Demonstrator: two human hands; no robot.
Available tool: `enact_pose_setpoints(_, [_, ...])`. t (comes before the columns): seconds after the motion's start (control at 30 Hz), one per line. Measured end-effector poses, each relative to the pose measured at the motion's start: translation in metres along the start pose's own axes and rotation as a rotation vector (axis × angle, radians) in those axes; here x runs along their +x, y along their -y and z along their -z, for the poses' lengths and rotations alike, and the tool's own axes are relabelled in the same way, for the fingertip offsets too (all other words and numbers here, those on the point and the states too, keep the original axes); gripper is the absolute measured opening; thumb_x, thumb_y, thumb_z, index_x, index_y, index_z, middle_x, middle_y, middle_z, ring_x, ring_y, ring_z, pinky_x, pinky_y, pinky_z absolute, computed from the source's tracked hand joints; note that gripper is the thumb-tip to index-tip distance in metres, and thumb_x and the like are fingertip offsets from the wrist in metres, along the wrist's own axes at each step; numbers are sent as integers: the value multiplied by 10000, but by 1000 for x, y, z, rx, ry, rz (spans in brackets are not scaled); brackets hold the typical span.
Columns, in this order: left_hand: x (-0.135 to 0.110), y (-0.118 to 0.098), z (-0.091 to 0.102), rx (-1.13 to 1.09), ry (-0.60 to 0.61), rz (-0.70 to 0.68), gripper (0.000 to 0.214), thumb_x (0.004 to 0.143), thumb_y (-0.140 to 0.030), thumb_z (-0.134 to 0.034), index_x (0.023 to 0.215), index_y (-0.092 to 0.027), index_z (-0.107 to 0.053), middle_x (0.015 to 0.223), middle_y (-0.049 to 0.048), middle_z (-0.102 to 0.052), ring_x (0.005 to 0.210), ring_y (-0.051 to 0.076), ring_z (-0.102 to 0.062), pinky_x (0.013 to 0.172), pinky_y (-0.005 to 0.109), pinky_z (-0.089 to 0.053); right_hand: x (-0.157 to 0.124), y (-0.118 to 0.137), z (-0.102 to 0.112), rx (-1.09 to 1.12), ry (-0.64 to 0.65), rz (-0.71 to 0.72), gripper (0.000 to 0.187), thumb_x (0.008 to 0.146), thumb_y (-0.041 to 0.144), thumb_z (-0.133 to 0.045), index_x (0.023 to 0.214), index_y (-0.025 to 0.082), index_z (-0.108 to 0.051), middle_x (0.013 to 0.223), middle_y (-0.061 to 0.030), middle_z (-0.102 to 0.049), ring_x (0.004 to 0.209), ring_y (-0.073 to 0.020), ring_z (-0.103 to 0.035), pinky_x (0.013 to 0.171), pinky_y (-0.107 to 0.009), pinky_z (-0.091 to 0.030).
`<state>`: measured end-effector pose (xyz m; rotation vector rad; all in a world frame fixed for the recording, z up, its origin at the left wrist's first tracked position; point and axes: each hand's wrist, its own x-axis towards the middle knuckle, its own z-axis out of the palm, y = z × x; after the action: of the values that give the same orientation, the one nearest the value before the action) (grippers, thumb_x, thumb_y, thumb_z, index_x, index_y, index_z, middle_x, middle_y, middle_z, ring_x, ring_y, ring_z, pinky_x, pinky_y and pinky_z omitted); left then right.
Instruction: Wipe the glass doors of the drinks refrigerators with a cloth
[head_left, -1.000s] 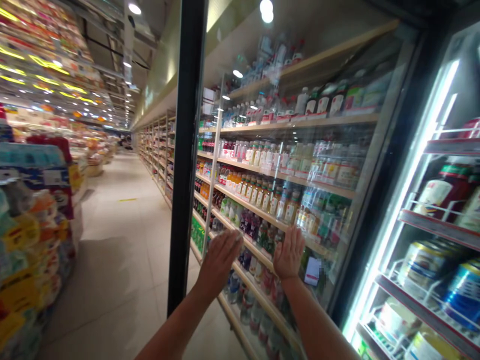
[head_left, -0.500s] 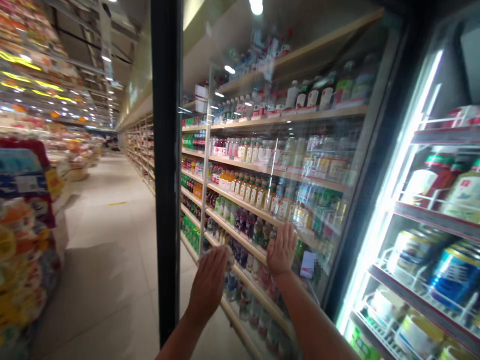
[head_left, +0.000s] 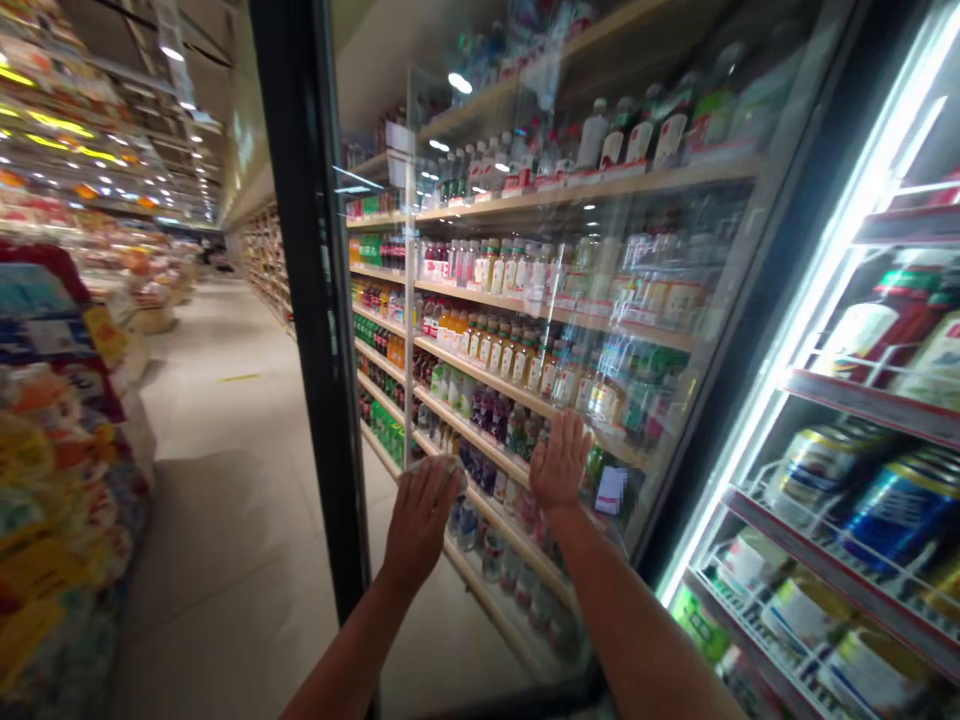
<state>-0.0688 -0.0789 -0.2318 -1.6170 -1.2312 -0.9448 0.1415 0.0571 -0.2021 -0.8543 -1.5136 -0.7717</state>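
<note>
A glass cooler door (head_left: pixel 457 640) in a dark frame stands open before me, and bottles on shelves show through the pane. My left hand (head_left: pixel 420 525) lies against the glass, its fingers over a pale cloth (head_left: pixel 454 466). Most of the cloth is hidden under the palm and fingers. Farther right, my right hand (head_left: pixel 559 465) is pressed flat on the pane with its fingers extended, holding nothing. Just beside it, a small white label (head_left: pixel 612 490) shows on the glass.
On the right, the lit cooler holds cans (head_left: pixel 904 520) and bottles on wire-fronted shelves (head_left: pixel 877 400). The door's dark upright frame (head_left: pixel 311 300) divides the pane from a tiled aisle (head_left: pixel 217 480). Stacked packaged goods (head_left: pixel 52 430) line the aisle's left side.
The view has shifted, bringing the door's lower edge into sight. Both hands appear slightly higher in the picture and stay on the glass; the left still has the cloth.
</note>
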Motion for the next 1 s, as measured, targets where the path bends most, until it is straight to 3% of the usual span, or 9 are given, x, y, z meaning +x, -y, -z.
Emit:
enact_pose_setpoints(0.07, [2, 2, 0, -10, 20, -20, 697, 954, -16, -429, 1597, -210, -245, 1484, 153, -518, 1509, 283, -278, 1221, 539, -304, 0, 0, 1, -8, -4, 1, 689, 1004, 239, -377, 1623, 118, -99, 1572, -206, -365, 1518, -314, -230, 1189, -572, -254])
enact_pose_setpoints(0.2, [41, 22, 7, 19, -144, 137, 712, 967, -62, -435, 1614, -190, -166, 1598, 169, -346, 1529, 319, -205, 1219, 581, -289, 1, 1, 2, -14, -7, 7, 675, 1008, 237, -369, 1620, 108, -116, 1563, -204, -381, 1525, -306, -212, 1198, -556, -242])
enact_pose_setpoints(0.3, [45, 17, 5, 12, -190, 181, 707, 967, -88, -465, 1610, -199, -192, 1637, 162, -257, 1533, 346, -178, 1213, 615, -276, 1, 2, 2, -17, 5, 4, 669, 1009, 238, -355, 1619, 100, -118, 1561, -216, -378, 1524, -321, -210, 1188, -575, -253])
enact_pose_setpoints(0.43, [7, -8, -7, -64, -30, -76, 597, 968, -35, -427, 1544, -179, -370, 1533, 135, -465, 1522, 290, -241, 1231, 522, -279, 1, 2, 2, -13, -6, 10, 661, 1008, 244, -351, 1615, 94, -135, 1543, -223, -403, 1519, -326, -223, 1183, -583, -267])
enact_pose_setpoints(0.5, [-1, -10, -10, -79, 32, -146, 547, 967, -14, -410, 1484, -185, -466, 1446, 106, -569, 1515, 256, -267, 1246, 474, -254, 1, 2, 3, -14, -13, 13, 654, 1011, 244, -350, 1613, 93, -147, 1534, -223, -417, 1521, -322, -220, 1183, -576, -272])
enact_pose_setpoints(0.57, [9, -2, -7, -54, -5, -111, 537, 961, -15, -430, 1471, -175, -479, 1431, 124, -578, 1517, 266, -262, 1243, 486, -251, 2, 2, 4, -18, -20, 14, 644, 1016, 246, -346, 1612, 91, -157, 1526, -224, -428, 1523, -317, -217, 1182, -568, -279])
enact_pose_setpoints(0.73, [49, 15, 0, 14, -185, 61, 653, 928, -28, -497, 1552, -143, -345, 1539, 211, -424, 1524, 343, -215, 1210, 576, -270, 1, 2, 3, -29, -36, 18, 637, 1020, 253, -355, 1608, 89, -175, 1509, -226, -452, 1520, -319, -229, 1170, -561, -300])
enact_pose_setpoints(0.9, [35, -2, -4, -33, -89, -64, 601, 941, -2, -440, 1518, -167, -417, 1480, 144, -524, 1520, 291, -247, 1235, 514, -251, -1, 0, 2, -29, -40, 26, 638, 1016, 249, -361, 1607, 88, -180, 1527, -229, -425, 1517, -327, -233, 1160, -570, -312])
enact_pose_setpoints(1.0, [46, 3, 1, -27, -62, -81, 564, 952, -19, -440, 1490, -186, -459, 1466, 124, -544, 1511, 278, -275, 1231, 511, -269, 0, -1, 2, -17, -53, 35, 646, 1012, 241, -368, 1609, 94, -171, 1541, -224, -406, 1524, -326, -211, 1168, -572, -302])
